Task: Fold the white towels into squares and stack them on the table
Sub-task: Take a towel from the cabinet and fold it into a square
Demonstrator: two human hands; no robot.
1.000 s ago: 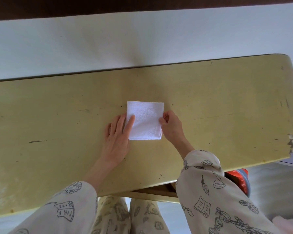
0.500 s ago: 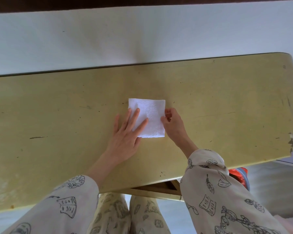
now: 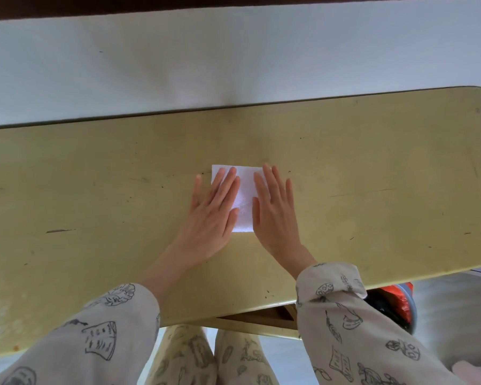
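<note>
Both hands are laid flat, fingers straight and slightly spread, so no grip is closed on anything. The left hand (image 3: 210, 215) is pressed palm-down on the left portion of the folded white towel (image 3: 245, 201), its outer fingers resting on the table (image 3: 95, 190). The right hand (image 3: 274, 215) is pressed on the towel's right portion, its outer fingers overhanging onto the table.

Half a second earlier, the towel's right edge was pinched by curled right fingers, and only the left fingertips were laid on it; the pinch has since been released and both palms flattened.

The towel lies flat at the table's middle, its edges roughly square to the table's far edge, its slightly longer axis running toward that edge.
</note>
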